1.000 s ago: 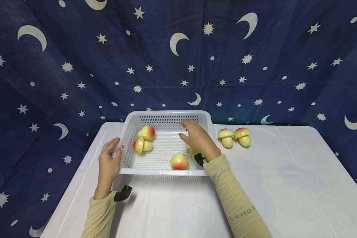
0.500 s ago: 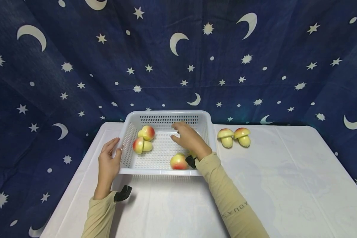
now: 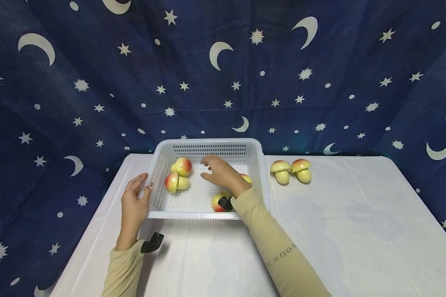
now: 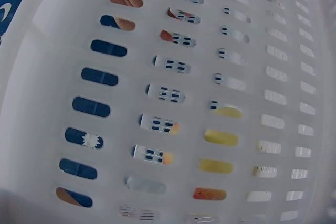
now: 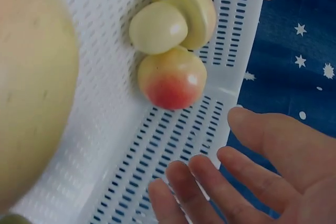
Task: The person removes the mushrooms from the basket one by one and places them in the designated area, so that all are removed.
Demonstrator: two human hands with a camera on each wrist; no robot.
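Note:
My right hand [image 3: 219, 171] hovers over the inside of a white plastic basket [image 3: 200, 215], fingers loosely spread and nothing held. Left of its fingertips, two toy mushrooms with red and yellow caps, one [image 3: 183, 166] behind the other [image 3: 172, 182], lie close together by the basket's left wall; the right wrist view shows them touching. Another mushroom [image 3: 216, 202] sits at the front, partly covered by the right wrist camera. Behind the right wrist a further mushroom [image 3: 246, 178] peeks out. My left hand [image 3: 134, 206] rests against the outside of the left wall, fingers fairly straight at the rim.
Two more toy mushrooms, one [image 3: 281, 171] beside the other [image 3: 302, 170], stand on the white tablecloth [image 3: 357, 222] right of the basket. A dark blue curtain [image 3: 193, 62] with moons and stars hangs behind the table.
My right hand has moved left across the basket toward the two mushrooms at the left wall, uncovering part of one at the right. The left hand stays at the basket's side.

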